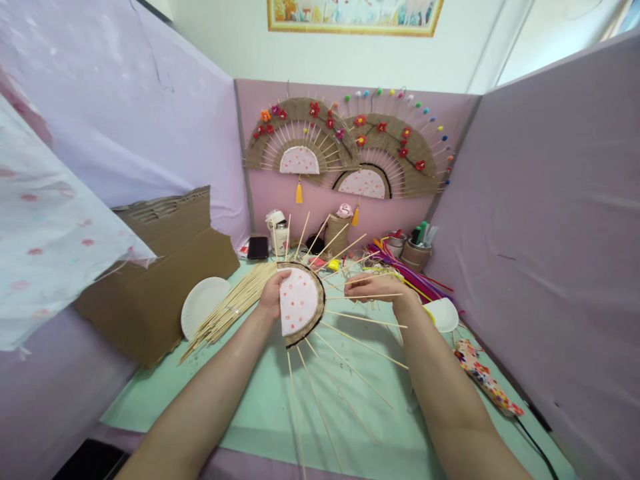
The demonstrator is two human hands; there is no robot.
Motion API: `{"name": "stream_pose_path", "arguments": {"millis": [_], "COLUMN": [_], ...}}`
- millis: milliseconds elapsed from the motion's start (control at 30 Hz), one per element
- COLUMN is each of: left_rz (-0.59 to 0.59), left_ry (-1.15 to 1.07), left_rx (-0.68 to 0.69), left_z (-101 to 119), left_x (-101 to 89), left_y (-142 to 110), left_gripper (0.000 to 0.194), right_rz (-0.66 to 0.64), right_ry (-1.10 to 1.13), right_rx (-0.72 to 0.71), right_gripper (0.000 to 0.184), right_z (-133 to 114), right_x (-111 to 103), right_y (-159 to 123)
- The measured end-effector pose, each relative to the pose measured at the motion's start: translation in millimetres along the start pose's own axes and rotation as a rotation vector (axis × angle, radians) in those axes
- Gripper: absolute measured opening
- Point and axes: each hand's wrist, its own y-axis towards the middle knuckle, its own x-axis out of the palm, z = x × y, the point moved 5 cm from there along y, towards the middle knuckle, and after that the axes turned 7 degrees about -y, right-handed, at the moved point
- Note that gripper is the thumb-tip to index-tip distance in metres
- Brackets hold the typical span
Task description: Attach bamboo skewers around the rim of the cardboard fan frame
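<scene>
My left hand [273, 293] grips the straight edge of a half-round fan base [300, 303], its thumb on the white, pink-dotted fabric. Brown twine and a dark line border the curved rim, from which several thin wooden sticks [367, 322] spread outward. The base is tilted so its curve faces right. Among the upper right sticks, my right hand [373, 287] is closed with fingers pinched together; what they hold, if anything, I cannot make out. Left of the base lies a bundle of loose sticks [225, 310].
Finished fans [300, 107] with felt flowers hang on the back panel. A twine spool [337, 233], phone [258, 248], marker holder [416, 252] and pipe cleaners [417, 273] line the back. Paper plates [200, 303] lie at the sides; a flower-covered glue gun [487, 380] with a cord lies right.
</scene>
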Motion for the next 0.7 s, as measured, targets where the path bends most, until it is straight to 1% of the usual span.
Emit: {"name": "stream_pose_path", "arguments": {"millis": [100,200,267,367,500,600,700], "left_rz": [0.000,0.006,0.022,0.020,-0.006,0.001,0.010], "left_ry": [0.002,0.009,0.018,0.037,0.050,0.042,0.032], "left_rx": [0.002,0.012,0.016,-0.011,-0.065,-0.081,-0.050], "left_z": [1.3,2.6,2.5,0.1,-3.7,-4.8,-3.2], "left_x": [0.0,-0.8,-2.3,-3.6,-2.6,-1.5,-0.7], "left_y": [0.2,0.9,1.6,3.1,3.7,2.6,1.7], "left_gripper": [0.026,0.026,0.028,0.032,0.033,0.032,0.030], "right_rz": [0.157,0.325,0.439,0.561,0.732,0.865,0.951], "right_ry": [0.164,0.343,0.437,0.495,0.442,0.293,0.133], "right_rx": [0.043,-0.007,-0.063,-0.108,-0.181,-0.223,-0.241], "right_gripper": [0.035,0.036,0.035,0.034,0.032,0.033,0.035], "right_z": [16.9,27.7,28.6,22.4,9.1,0.9,-7.0], "right_x": [-15.7,-33.8,-45.1,-55.6,-65.6,-71.8,-74.8], "right_y": [-3.4,-8.9,-14.2,-21.3,-28.7,-35.1,-41.7]}}
